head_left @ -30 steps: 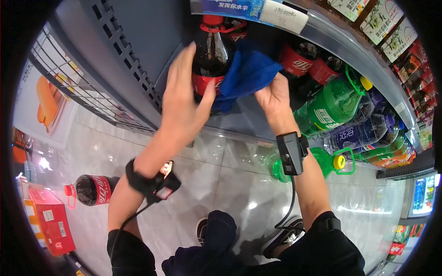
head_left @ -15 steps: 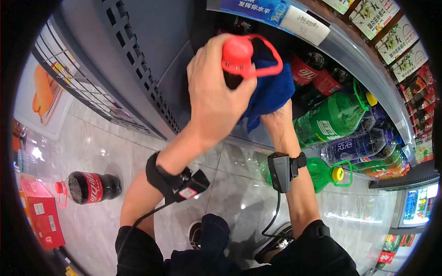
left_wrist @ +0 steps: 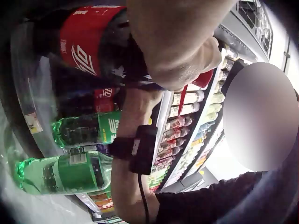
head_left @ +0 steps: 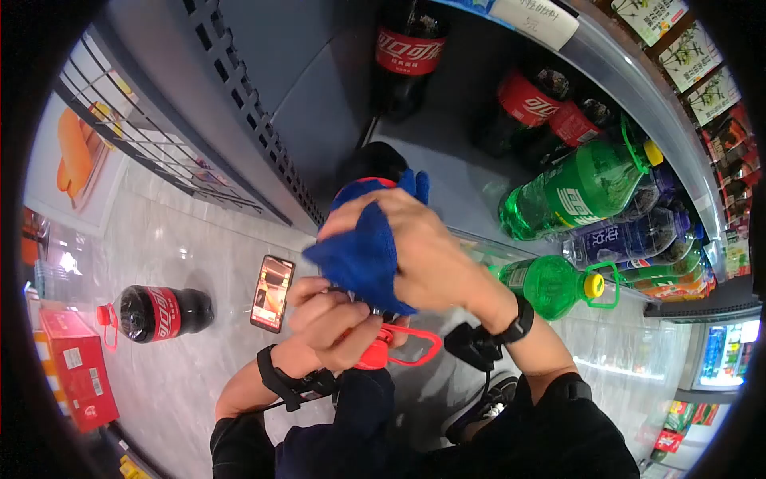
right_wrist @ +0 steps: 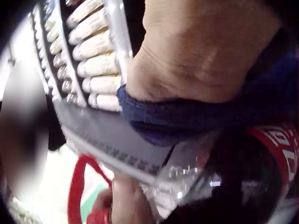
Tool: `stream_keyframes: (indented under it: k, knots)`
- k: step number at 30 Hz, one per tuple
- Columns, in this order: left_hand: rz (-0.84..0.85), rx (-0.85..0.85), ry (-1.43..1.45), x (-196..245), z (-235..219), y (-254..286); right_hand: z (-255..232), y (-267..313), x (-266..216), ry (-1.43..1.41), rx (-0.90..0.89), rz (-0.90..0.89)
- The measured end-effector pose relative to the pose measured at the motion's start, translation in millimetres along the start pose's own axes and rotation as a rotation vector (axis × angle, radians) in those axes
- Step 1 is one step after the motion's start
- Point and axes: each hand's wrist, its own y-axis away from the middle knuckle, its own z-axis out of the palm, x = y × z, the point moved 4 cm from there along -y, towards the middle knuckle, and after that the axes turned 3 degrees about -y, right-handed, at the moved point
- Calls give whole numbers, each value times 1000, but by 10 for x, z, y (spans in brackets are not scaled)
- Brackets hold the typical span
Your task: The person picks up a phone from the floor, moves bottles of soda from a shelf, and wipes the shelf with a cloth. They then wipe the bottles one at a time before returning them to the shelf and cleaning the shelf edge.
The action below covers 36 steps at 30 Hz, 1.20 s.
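A cola bottle (left_wrist: 88, 44) with a red label lies tilted between the hands, its red cap (head_left: 373, 356) toward the person's body. The left hand (head_left: 331, 319) grips it at the neck, beside the cap and its red carry loop (head_left: 427, 349). Over the bottle's body, the right hand (head_left: 427, 251) holds a blue cloth (head_left: 359, 251) against it; this cloth also shows under the hand (right_wrist: 191, 51) in the right wrist view. Most of the label is hidden in the head view by hand and cloth.
Another cola bottle (head_left: 409, 49) stands in the grey shelf bay, with a green bottle (head_left: 570, 191) further right. On the floor are a cola bottle (head_left: 166, 314), a phone (head_left: 272, 293) and a green bottle (head_left: 546, 285). A perforated panel (head_left: 239, 104) borders the left.
The bottle has come out of the shelf toward the body, tipped cap-first. The left hand has moved down with its neck, and the right hand has brought the cloth over its body.
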Motion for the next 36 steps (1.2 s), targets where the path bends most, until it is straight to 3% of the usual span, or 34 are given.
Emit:
stream_keyframes:
  k: [1, 3, 5, 6, 8, 9, 11, 12, 13, 15, 19, 20, 21, 22, 25, 27, 28, 31, 33, 35, 36]
  knots:
    - [-8, -7, 2, 8, 11, 40, 3, -2, 122, 10, -34, 66]
    - [111, -15, 7, 57, 43, 147, 21, 63, 808, -76, -33, 84]
    - [126, -34, 85, 70, 97, 190, 58, 89, 1207, -236, 51, 309]
    - [199, -51, 154, 97, 144, 239, 108, 87, 1448, -243, 45, 310]
    - [314, -71, 276, 109, 203, 246, 165, 93, 1852, 81, 26, 344]
    - [313, -72, 280, 105, 197, 262, 145, 43, 1681, 81, 26, 348]
    - [381, -168, 315, 87, 222, 302, 84, -39, 1485, -55, 152, 615]
    - [403, -218, 354, 95, 203, 282, 192, -119, 1486, 40, 57, 462]
    - [402, -215, 349, 92, 209, 299, 188, -80, 1425, 42, 52, 458]
    - [595, -346, 399, 208, 259, 434, 270, -58, 868, 236, -385, 242]
    - [725, -396, 446, 300, 323, 650, 329, 45, 1012, 301, -438, 196]
    - [749, -390, 457, 325, 348, 723, 281, -3, 1165, 420, -300, 236]
    - [746, -389, 452, 308, 358, 733, 209, -90, 1290, 537, -160, 267]
    - [755, -420, 480, 302, 366, 748, 171, -175, 1415, 536, -165, 261]
    - [762, -495, 540, 283, 358, 776, -74, -292, 1743, 269, -220, 768]
    - [753, -535, 552, 255, 344, 776, -24, 2, 2453, -282, -145, 1050]
    - [757, -567, 538, 247, 337, 780, -31, 85, 2322, -584, 14, 1096]
    - [747, -578, 524, 230, 336, 677, -2, 250, 2305, -776, 57, 1183]
    - [746, -560, 536, 230, 296, 437, -40, 228, 2217, -753, 83, 1182]
    - [461, -345, 621, 148, 116, 6, -70, 212, 2070, -507, 61, 1329]
    - [294, -312, 640, 97, 25, -180, -92, 127, 1702, -513, 48, 1290]
